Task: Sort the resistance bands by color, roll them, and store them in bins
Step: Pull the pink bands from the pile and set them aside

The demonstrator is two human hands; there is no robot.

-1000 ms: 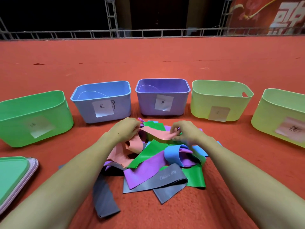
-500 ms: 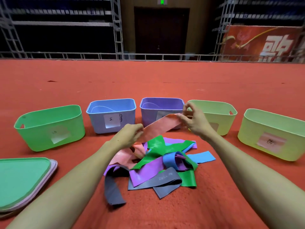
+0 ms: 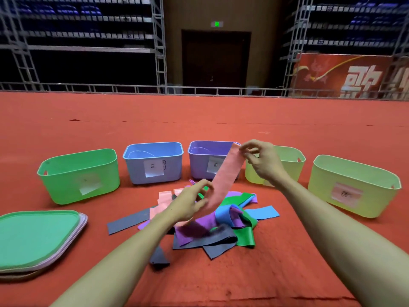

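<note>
Up goes the pink band (image 3: 225,180), higher than a moment ago and stretched slantwise above the pile (image 3: 221,227). Left to right: stacked lids (image 3: 37,238), green bin (image 3: 66,173), blue bin (image 3: 132,169), then the left hand (image 3: 190,204), grip pinching the band low down, purple bin (image 3: 199,160) behind it, and the right hand (image 3: 263,160), grip pinching the top end in front of a yellow-green bin (image 3: 292,169).

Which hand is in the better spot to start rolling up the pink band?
Probably the right hand: it pinches the top end of the pink band, held high above the pile. The left hand grips the band lower down, near the pile, so it seems better suited to steadying.
</note>
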